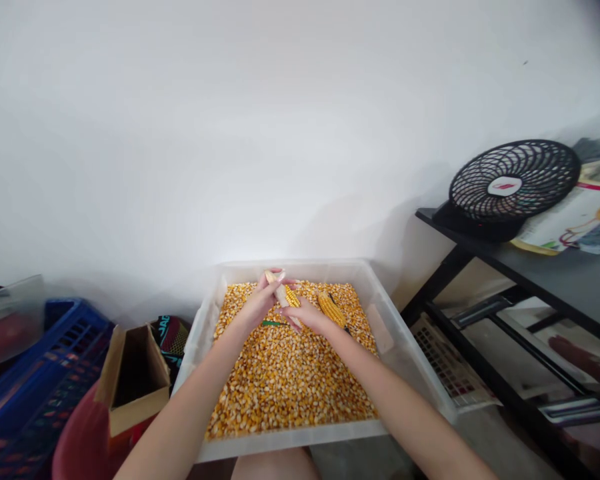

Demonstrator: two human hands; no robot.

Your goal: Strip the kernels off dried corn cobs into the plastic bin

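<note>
A clear plastic tub [405, 363] filled with loose yellow corn kernels [285, 383] sits in front of me. Both hands are over its far half. My left hand [258, 303] grips the pale, mostly stripped end of a corn cob [283, 293]. My right hand [307, 315] holds the same cob lower down, where yellow kernels still show. A second cob [331, 309], still covered in kernels, lies on the kernels just right of my hands. A thin green stick-like object [273, 323] lies on the kernels under my hands.
An open cardboard box [130, 383] and a blue plastic crate [35, 380] stand at the left, beside a red container [83, 440]. A black table [545, 267] at the right carries a black fan [513, 183] and papers. A white wall is behind.
</note>
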